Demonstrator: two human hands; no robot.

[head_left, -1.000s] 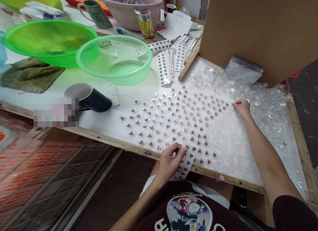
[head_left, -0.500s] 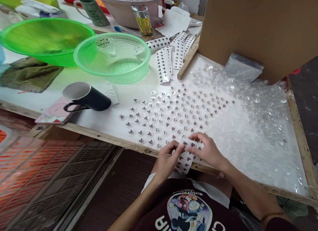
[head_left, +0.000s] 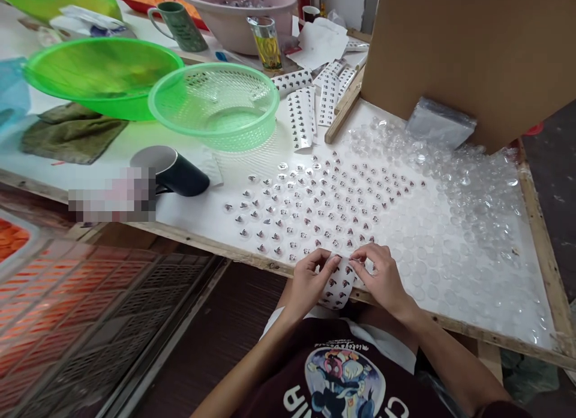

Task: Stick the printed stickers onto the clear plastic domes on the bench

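Note:
A white sticker strip (head_left: 338, 286) printed with small dark figures hangs over the table's front edge. My left hand (head_left: 311, 281) is closed on its upper left side, thumb on top. My right hand (head_left: 381, 279) pinches at the strip's upper right edge with thumb and forefinger; whether a single sticker has come loose there is hidden by the fingertips. Just beyond both hands, rows of clear round discs bearing stickers (head_left: 330, 216) lie on the white tabletop. To the right are plain clear discs (head_left: 418, 256) without prints.
Clear domed pieces (head_left: 486, 196) are heaped at the right, near a cardboard box (head_left: 459, 46) and wooden rim. More sticker strips (head_left: 300, 118) lie behind. A green basket (head_left: 213, 130), black mug (head_left: 184, 175), green basin (head_left: 103, 94) and glass of yellow liquid (head_left: 269, 49) stand leftward.
My right hand has brought its spread fingers together into a pinch at the strip's top edge. My left hand keeps its hold. The view has shifted slightly.

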